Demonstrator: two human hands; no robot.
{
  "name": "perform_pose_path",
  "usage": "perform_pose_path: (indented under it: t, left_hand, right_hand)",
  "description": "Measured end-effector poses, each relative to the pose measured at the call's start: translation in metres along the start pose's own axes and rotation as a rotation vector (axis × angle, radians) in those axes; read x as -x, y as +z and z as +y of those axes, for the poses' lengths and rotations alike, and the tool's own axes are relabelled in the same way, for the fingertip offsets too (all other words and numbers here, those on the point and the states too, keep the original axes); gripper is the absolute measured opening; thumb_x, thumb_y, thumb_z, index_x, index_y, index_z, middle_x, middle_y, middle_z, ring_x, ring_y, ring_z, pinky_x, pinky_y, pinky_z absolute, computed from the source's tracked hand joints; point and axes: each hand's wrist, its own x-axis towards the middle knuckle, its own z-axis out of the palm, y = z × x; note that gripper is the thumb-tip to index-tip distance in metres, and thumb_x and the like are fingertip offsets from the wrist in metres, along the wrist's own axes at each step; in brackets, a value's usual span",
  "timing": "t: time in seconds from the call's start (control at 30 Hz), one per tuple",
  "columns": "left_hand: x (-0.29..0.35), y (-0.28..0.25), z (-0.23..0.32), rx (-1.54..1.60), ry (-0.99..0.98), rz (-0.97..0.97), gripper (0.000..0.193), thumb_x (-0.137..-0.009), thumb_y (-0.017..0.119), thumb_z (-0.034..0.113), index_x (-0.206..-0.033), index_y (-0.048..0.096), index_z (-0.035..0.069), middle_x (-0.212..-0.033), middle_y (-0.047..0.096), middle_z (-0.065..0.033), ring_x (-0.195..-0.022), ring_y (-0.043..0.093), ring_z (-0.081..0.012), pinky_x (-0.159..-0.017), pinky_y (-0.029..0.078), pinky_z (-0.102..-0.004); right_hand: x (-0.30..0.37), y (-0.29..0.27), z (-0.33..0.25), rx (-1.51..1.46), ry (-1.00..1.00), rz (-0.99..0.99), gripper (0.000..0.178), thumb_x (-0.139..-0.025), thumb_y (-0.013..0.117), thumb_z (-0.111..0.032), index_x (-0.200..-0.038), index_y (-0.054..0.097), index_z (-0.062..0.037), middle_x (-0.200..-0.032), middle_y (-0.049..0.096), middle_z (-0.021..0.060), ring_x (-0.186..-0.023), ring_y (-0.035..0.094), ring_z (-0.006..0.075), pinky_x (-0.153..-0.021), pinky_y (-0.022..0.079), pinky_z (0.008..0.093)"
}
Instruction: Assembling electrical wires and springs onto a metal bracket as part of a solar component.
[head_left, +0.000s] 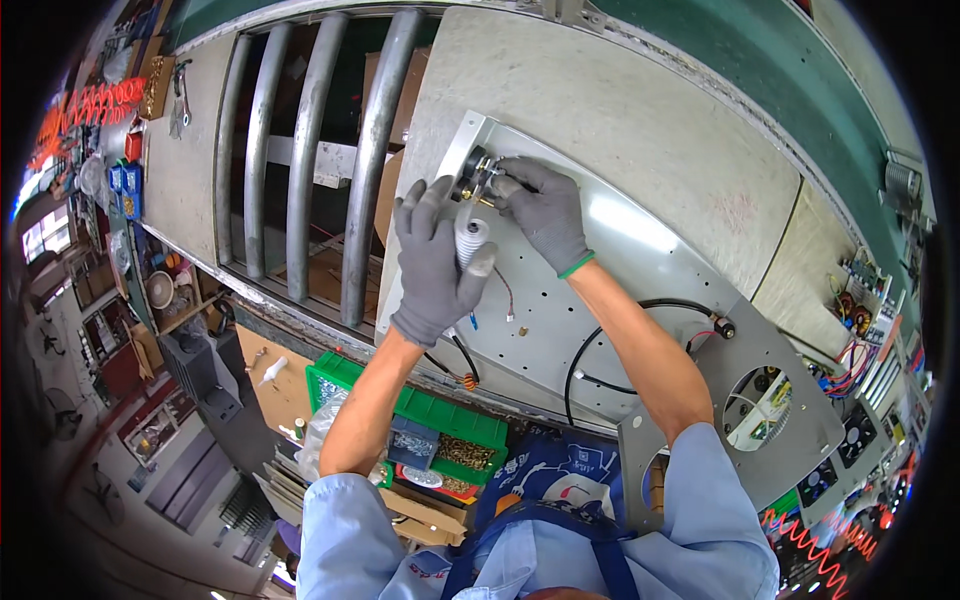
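Observation:
A pale metal panel with small holes and a raised rim lies before me. At its far left corner sits a black round component with brass-coloured parts beside it. My right hand, in a grey glove, pinches a small shiny metal part against this component. My left hand, also gloved, is just left of it, fingers extended upward. Between its thumb and fingers rests a white ribbed cylinder. A thin brown wire with a white connector trails over the panel below my hands.
Thick metal rollers run left of the panel. A black cable curls across its near right part. A grey plate with a round opening is at right. Green bins of small fasteners stand below the near edge. Red coiled hoses hang far left.

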Motion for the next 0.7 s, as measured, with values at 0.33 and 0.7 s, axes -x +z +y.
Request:
perform_pose_path:
  t: [0.33,0.7]
  left_hand:
    - [-0.009,0.0,0.002,0.108,-0.145,-0.108,0.044,-0.074,0.069,0.025,-0.11,0.067,-0.001,-0.144,0.036,-0.0348,-0.132,0.04,-0.048,-0.106,0.04,-0.0507]
    - [-0.021,-0.004,0.0,-0.005,-0.058,-0.202,0.054,-0.069,0.072,0.036,-0.106,0.066,-0.004,-0.141,0.034,-0.0376,-0.128,0.041,-0.0504,-0.105,0.04,-0.0514]
  right_hand:
    - [0.002,0.008,0.012,0.159,-0.27,0.081,0.026,-0.092,0.065,-0.011,-0.115,0.07,-0.0012,-0.092,0.07,0.0107,-0.08,0.066,0.0177,-0.072,0.054,0.0309]
    - [-0.006,0.0,0.015,0.47,-0.476,0.06,0.024,-0.09,0.063,-0.012,-0.112,0.068,-0.0054,-0.097,0.068,0.018,-0.083,0.067,0.0355,-0.072,0.055,0.0401]
